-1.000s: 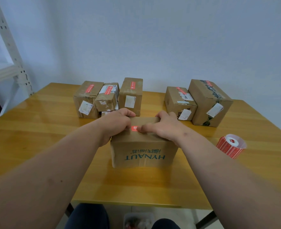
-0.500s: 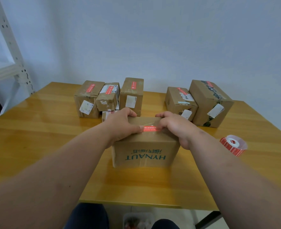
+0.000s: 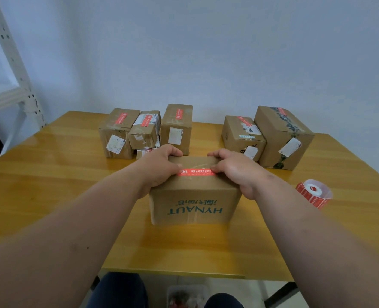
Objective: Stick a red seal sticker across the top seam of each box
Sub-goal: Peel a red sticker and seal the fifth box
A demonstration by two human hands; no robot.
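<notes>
Plainly, the table [image 3: 50,174] carries everything: five sealed boxes at the back, three in the left group [image 3: 144,130] and two in the right group [image 3: 268,136], each with a red strip on top, and the near box [image 3: 195,203] in front of the person, the word HYNAUT upside down on its near face.

Across the near box's top lies the sticker [image 3: 195,172], its long axis running left to right, from one hand to the other, close behind the near top edge. Whether it crosses the seam squarely I cannot say; the seam itself is faint under glossy tape. The left hand [image 3: 159,167] sits on the box's left top corner, fingers curled over the far edge, thumb pressing the sticker's left end. The right hand [image 3: 235,170] mirrors it on the right corner, fingers curled over the box, thumb on the sticker's right end. Both hands are equally near the strip, so neither has an advantage; smoothing it probably means sliding the thumbs outward along that left-right axis.

Both ends of the sticker are covered by the thumbs, so its full length and how well it adheres cannot be judged. The sticker roll [image 3: 314,193] lies on its side well to the right, beyond the right forearm. A smaller carton behind the left hand is mostly hidden.
</notes>
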